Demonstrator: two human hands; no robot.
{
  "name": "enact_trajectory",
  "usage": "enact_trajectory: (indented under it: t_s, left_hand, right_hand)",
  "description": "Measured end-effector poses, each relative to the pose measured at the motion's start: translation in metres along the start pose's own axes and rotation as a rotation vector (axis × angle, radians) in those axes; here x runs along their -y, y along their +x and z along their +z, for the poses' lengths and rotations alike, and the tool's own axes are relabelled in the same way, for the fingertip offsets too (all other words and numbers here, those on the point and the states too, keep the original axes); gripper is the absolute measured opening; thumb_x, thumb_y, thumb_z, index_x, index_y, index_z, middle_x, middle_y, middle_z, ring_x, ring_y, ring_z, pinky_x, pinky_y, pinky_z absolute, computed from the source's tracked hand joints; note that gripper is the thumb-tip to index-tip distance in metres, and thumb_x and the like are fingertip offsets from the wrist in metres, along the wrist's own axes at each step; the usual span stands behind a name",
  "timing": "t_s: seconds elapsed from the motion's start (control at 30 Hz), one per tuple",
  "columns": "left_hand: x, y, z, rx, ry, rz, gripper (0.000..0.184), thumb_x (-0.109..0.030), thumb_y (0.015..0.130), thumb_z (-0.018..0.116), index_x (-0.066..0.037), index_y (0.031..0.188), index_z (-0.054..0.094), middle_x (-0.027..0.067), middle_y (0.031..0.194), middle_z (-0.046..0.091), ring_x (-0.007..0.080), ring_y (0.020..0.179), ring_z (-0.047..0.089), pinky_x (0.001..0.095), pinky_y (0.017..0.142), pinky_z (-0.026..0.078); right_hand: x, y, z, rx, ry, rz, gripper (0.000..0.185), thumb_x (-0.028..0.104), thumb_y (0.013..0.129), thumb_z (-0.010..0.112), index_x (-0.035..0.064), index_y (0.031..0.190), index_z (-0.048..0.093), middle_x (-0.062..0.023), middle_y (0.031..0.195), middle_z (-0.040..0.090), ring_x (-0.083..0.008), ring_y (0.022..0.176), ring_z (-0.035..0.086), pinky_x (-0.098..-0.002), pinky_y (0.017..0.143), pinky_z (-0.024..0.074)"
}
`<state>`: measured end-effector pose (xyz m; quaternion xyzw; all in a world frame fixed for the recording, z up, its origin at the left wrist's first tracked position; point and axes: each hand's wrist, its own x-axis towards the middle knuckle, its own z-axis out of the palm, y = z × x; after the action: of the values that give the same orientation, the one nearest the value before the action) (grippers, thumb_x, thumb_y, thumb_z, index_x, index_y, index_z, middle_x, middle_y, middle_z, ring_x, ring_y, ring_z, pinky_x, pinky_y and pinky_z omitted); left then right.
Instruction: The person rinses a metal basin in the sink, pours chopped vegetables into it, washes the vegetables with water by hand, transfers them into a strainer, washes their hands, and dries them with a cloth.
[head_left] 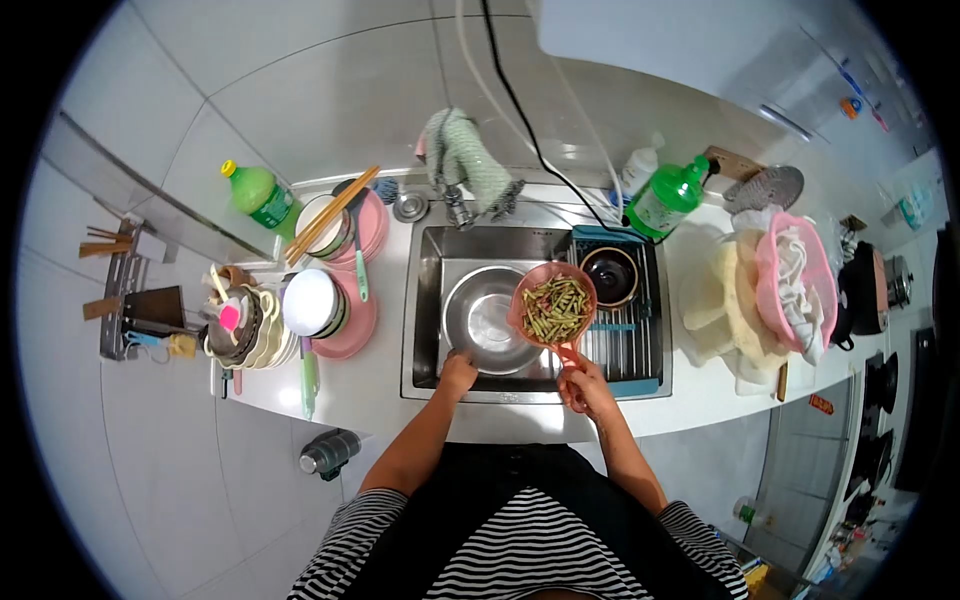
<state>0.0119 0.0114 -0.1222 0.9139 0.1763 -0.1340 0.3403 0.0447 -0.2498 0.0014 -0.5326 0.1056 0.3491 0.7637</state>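
Observation:
My right hand [586,386] is closed around the handle of a pink strainer [569,354]. Cut green beans [555,308] fill the strainer, which is held over the right part of the sink and overlaps the edge of a round metal basin [484,318]. That basin sits in the sink [428,262] and looks nearly bare inside. At its near left rim, my left hand [459,370] has its fingers curled on the edge; the fingertips are partly hidden.
A drying rack [640,345] with a dark bowl [609,277] covers the sink's right side. The faucet [458,208], draped with a cloth [465,150], stands behind. Stacked bowls [312,300] and pink plates [352,335] lie left; a pink basket [825,270] and green bottle [668,196] stand right.

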Motion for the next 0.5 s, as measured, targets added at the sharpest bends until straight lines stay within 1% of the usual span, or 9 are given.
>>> enact_trajectory:
  t_s: [0.03,0.1,0.17,0.23,0.27,0.3,0.37,0.4,0.5]
  left_hand:
    - [0.002,-0.001,0.001,-0.011,-0.006,-0.010,0.027,-0.016,0.078,0.054,-0.001,0.099,0.058,0.0190,0.101,0.059,0.0359,0.106,0.049,0.0421,0.089,0.042]
    - [0.007,-0.006,0.003,-0.054,0.082,0.110,0.026,-0.018,0.079,0.054,-0.002,0.098,0.059,0.0193,0.105,0.058,0.0360,0.109,0.048,0.0414,0.091,0.041]
    - [0.009,-0.015,0.005,-0.056,0.097,0.082,0.026,-0.019,0.079,0.054,-0.002,0.098,0.059,0.0212,0.111,0.055,0.0360,0.110,0.047,0.0411,0.093,0.040]
    - [0.005,-0.024,0.001,-0.110,0.048,0.102,0.024,-0.019,0.078,0.056,-0.006,0.097,0.061,0.0230,0.112,0.055,0.0365,0.109,0.049,0.0400,0.094,0.039]
    - [0.006,-0.024,0.002,-0.114,0.038,0.096,0.024,-0.019,0.078,0.056,-0.006,0.097,0.061,0.0230,0.112,0.055,0.0365,0.109,0.049,0.0400,0.094,0.039]
    - [0.009,-0.023,0.004,-0.110,0.041,0.112,0.023,-0.020,0.079,0.055,-0.007,0.097,0.061,0.0227,0.112,0.055,0.0366,0.109,0.048,0.0402,0.094,0.039]
    - [0.010,-0.022,0.006,-0.112,0.036,0.122,0.023,-0.020,0.079,0.055,-0.007,0.097,0.061,0.0223,0.112,0.055,0.0368,0.109,0.048,0.0404,0.094,0.039]
    - [0.010,-0.022,0.005,-0.107,0.037,0.120,0.023,-0.020,0.079,0.055,-0.007,0.097,0.061,0.0222,0.113,0.055,0.0368,0.109,0.048,0.0404,0.094,0.039]
    - [0.008,-0.022,-0.001,-0.099,0.046,0.119,0.023,-0.021,0.081,0.053,-0.004,0.096,0.061,0.0216,0.111,0.055,0.0358,0.110,0.048,0.0398,0.093,0.040]
  right_hand:
    - [-0.007,0.010,0.003,0.013,-0.009,0.004,0.053,0.005,0.077,0.047,0.0024,0.129,0.036,-0.0075,0.064,0.052,-0.0134,0.042,0.046,-0.0233,0.038,0.0357]
    - [-0.023,0.031,0.006,-0.060,-0.048,0.038,0.047,0.001,0.076,0.047,-0.0004,0.122,0.040,-0.0071,0.062,0.053,-0.0145,0.039,0.045,-0.0250,0.035,0.0364]
    - [-0.037,0.047,0.006,-0.073,-0.114,0.079,0.050,0.000,0.076,0.047,0.0023,0.126,0.038,-0.0070,0.062,0.052,-0.0150,0.040,0.046,-0.0258,0.036,0.0374]
    - [-0.036,0.052,0.017,-0.176,-0.543,0.111,0.054,0.001,0.076,0.046,0.0047,0.129,0.037,-0.0073,0.061,0.053,-0.0139,0.042,0.049,-0.0258,0.036,0.0383]
    - [-0.034,0.054,0.019,-0.171,-0.781,0.132,0.060,0.003,0.074,0.048,0.0083,0.133,0.035,-0.0142,0.064,0.058,-0.0224,0.050,0.057,-0.0345,0.044,0.0453]
    - [-0.043,0.058,0.017,-0.169,-0.794,0.136,0.060,0.003,0.074,0.048,0.0083,0.133,0.035,-0.0142,0.064,0.058,-0.0224,0.050,0.057,-0.0345,0.044,0.0453]
    - [-0.074,0.072,0.003,-0.295,-1.408,-0.240,0.062,0.005,0.072,0.049,0.0101,0.133,0.035,-0.0213,0.072,0.061,-0.0328,0.063,0.061,-0.0435,0.058,0.0483]
    - [-0.065,0.068,0.014,-0.305,-1.439,-0.066,0.063,0.009,0.072,0.051,0.0121,0.133,0.035,-0.0234,0.080,0.061,-0.0386,0.073,0.059,-0.0470,0.069,0.0465]
    - [-0.056,0.058,0.032,-0.312,-1.547,-0.116,0.063,0.010,0.073,0.052,0.0128,0.133,0.034,-0.0218,0.077,0.062,-0.0370,0.070,0.060,-0.0462,0.067,0.0474]
